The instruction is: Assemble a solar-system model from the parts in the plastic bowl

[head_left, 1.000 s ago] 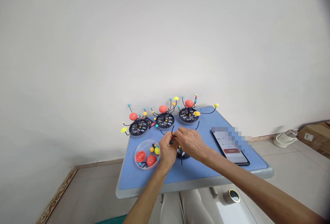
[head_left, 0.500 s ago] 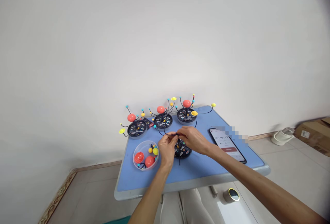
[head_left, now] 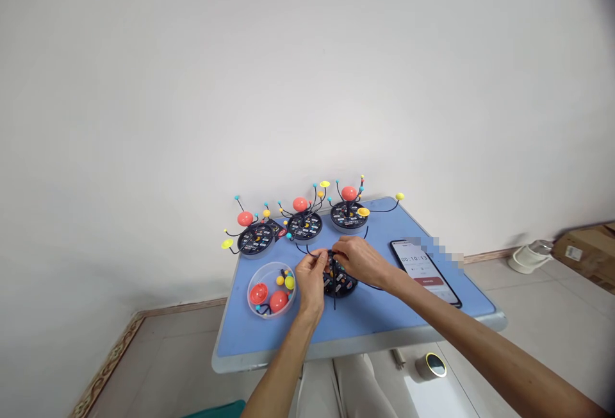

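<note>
In the head view, the left hand (head_left: pixel 311 277) and right hand (head_left: pixel 358 261) both pinch a thin black wire arm (head_left: pixel 305 251) just above the round black base (head_left: pixel 342 284), which sits near the middle of the tabletop (head_left: pixel 384 315), beside the clear bowl (head_left: pixel 271 290) of coloured balls. This looks like the step of fitting the arm onto the base. Seating it calls for lining its end up with the hub and keeping the base steady.

A blue desk (head_left: pixel 365 325) with a grey rim carries three models in a row along its far edge: left (head_left: pixel 255 238), middle (head_left: pixel 304 224), right (head_left: pixel 349 214). A black base (head_left: pixel 342 283) sits near the middle. A clear bowl (head_left: pixel 269 265) of coloured balls (head_left: pixel 278 300) stands front left, and a phone (head_left: pixel 425 272) lies flat at the right.
</note>
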A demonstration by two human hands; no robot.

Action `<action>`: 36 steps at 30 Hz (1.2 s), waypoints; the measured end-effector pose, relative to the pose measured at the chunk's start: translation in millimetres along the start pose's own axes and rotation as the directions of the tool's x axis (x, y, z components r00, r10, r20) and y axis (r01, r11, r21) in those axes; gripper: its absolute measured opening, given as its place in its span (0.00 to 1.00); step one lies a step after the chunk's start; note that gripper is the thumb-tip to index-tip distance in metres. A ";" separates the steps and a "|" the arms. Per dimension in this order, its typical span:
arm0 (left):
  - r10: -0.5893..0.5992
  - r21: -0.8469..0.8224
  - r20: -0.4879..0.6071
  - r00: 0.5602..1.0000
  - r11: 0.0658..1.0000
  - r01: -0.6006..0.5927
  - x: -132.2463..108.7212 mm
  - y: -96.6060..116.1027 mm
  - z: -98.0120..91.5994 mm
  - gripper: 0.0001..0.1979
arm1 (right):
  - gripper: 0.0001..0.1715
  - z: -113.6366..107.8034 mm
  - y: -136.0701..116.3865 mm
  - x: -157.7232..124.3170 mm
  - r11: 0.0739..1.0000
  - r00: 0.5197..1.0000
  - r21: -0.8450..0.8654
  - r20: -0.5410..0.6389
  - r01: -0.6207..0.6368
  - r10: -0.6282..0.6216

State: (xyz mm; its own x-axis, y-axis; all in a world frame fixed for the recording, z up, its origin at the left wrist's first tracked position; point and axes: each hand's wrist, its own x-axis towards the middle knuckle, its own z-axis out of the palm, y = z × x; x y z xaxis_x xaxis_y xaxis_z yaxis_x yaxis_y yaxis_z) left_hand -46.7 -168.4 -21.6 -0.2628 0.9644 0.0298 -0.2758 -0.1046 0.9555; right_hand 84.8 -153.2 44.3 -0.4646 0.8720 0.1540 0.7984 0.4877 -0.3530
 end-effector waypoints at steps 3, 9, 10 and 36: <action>-0.025 -0.004 -0.003 1.000 1.000 0.025 0.7 -0.7 1.6 0.17 | 0.13 1.2 -1.1 1.2 0.998 1.000 -0.056 0.022 -0.010 0.012; -0.123 -0.036 -0.032 0.992 0.992 0.122 2.2 2.5 2.8 0.17 | 0.14 1.1 -5.6 8.7 0.989 0.997 -0.145 0.072 0.008 0.002; -0.136 -0.043 -0.035 0.990 0.990 0.135 2.2 2.8 2.8 0.17 | 0.13 0.6 -6.3 10.1 0.988 0.997 -0.156 0.082 0.014 -0.001; -0.300 -0.109 -0.041 0.953 0.949 0.295 6.0 8.9 3.1 0.11 | 0.12 -3.6 -0.7 24.0 0.982 0.985 -0.137 0.137 0.127 -0.108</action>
State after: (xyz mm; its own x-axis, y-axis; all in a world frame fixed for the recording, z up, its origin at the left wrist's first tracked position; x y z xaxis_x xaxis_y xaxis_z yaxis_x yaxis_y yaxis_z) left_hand -47.9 -162.7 -12.0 -0.2055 0.9405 -0.2706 -0.4399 0.1583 0.8840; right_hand 74.5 -132.5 51.5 -0.5963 0.8003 0.0630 0.7779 0.5954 -0.2007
